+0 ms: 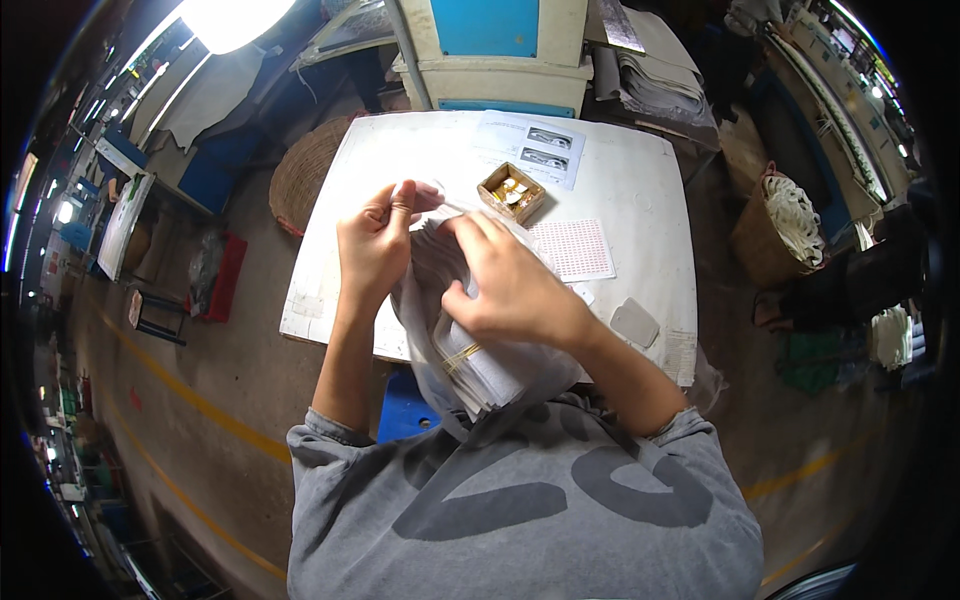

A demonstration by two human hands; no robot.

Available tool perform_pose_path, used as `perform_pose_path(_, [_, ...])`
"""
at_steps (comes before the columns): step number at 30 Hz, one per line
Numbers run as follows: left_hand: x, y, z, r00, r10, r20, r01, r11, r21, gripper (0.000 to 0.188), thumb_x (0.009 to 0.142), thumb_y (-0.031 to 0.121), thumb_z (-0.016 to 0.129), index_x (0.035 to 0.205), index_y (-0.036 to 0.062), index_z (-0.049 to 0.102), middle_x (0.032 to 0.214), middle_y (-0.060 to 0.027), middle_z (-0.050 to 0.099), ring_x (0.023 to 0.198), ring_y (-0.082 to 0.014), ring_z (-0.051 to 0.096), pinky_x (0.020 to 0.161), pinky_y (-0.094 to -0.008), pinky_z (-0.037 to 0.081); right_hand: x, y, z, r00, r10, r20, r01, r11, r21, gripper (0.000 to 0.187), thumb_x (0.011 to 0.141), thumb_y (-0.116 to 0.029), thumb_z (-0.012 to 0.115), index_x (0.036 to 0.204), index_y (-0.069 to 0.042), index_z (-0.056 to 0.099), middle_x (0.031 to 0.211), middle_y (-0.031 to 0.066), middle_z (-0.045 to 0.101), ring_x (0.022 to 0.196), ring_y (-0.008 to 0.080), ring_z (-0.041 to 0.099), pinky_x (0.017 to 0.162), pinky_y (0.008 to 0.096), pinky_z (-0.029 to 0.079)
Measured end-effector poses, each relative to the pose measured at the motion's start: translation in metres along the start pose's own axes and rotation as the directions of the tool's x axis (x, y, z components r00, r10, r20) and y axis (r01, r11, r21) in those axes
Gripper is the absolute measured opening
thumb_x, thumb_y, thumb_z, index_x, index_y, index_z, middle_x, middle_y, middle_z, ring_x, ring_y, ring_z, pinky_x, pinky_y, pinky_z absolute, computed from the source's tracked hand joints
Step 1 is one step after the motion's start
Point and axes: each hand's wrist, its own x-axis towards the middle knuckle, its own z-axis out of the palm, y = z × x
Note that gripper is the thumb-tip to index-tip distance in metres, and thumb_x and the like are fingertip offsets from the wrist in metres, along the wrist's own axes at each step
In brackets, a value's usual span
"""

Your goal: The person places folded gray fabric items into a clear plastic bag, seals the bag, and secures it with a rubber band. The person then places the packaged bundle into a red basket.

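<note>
A clear plastic bag (425,355) hangs between my hands and my body, over the table's near edge. Inside it is a bundle of thin white pieces (490,378), stacked in layers and tied with yellowish rubber bands (460,357). My left hand (375,238) is closed, pinching the bag's upper edge between thumb and fingers. Across the top of the bundle lies my right hand (510,285), its fingers curled over the layers and the bag, the thumb against the near side. Its fingertips are partly hidden among the folds.
On the white table (345,170) are a small box with golden pieces (512,192), a sheet of red-marked labels (572,250), a printed paper (535,145) and a pale rounded piece (634,323). A blue stool (405,408) stands below; a basket (770,230) is at right.
</note>
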Motion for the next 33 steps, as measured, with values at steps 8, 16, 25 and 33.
perform_pose_path(8, [0.011, -0.01, 0.005, 0.993, -0.089, -0.083, 0.085, 0.995, -0.047, 0.037, 0.115, 0.026, 0.058, 0.109, -0.0052, 0.078, 0.099, -0.0122, 0.081, 0.092, -0.0176, 0.079, 0.083, -0.0308, 0.064, 0.023, -0.004, -0.012, 0.968, 0.105, 0.227, -0.087, 0.992, -0.088, 0.048, 0.079, -0.015, 0.065, 0.118, 0.014, 0.06, 0.114, 0.0371, 0.067, 0.107, 0.0497, 0.069, 0.098, 0.05, 0.056])
perform_pose_path(16, [0.009, -0.01, 0.002, 0.997, 0.033, -0.063, -0.038, 0.997, -0.071, 0.025, 0.111, 0.011, 0.064, 0.118, -0.0106, 0.076, 0.101, -0.0131, 0.081, 0.093, -0.0175, 0.078, 0.082, -0.027, 0.061, 0.036, -0.002, -0.024, 0.834, 0.349, 0.427, -0.327, 0.936, -0.127, 0.048, 0.101, -0.029, 0.057, 0.119, 0.015, 0.065, 0.109, 0.0391, 0.07, 0.106, 0.0505, 0.071, 0.099, 0.0503, 0.056])
perform_pose_path(25, [-0.018, 0.01, -0.021, 0.996, 0.05, -0.07, -0.029, 0.962, 0.273, 0.022, 0.108, 0.012, 0.07, 0.114, -0.0076, 0.079, 0.102, -0.0115, 0.081, 0.094, -0.0155, 0.077, 0.087, -0.0301, 0.063, -0.049, -0.009, -0.104, 0.975, -0.137, -0.173, 0.132, 0.99, -0.041, 0.043, 0.106, -0.023, 0.06, 0.138, 0.005, 0.066, 0.134, 0.0277, 0.07, 0.13, 0.0353, 0.067, 0.111, 0.0431, 0.051])
perform_pose_path(33, [-0.061, 0.038, -0.033, 0.992, -0.085, -0.095, 0.123, 0.846, 0.519, 0.046, 0.101, 0.028, 0.078, 0.136, 0.0002, 0.068, 0.111, -0.017, 0.075, 0.085, -0.0216, 0.079, 0.076, -0.0313, 0.06, -0.111, 0.012, -0.103, 0.967, 0.216, 0.138, -0.227, 0.971, 0.07, 0.048, 0.097, -0.041, 0.081, 0.112, 0.0, 0.062, 0.093, 0.011, 0.063, 0.083, 0.0203, 0.062, 0.076, 0.0349, 0.054])
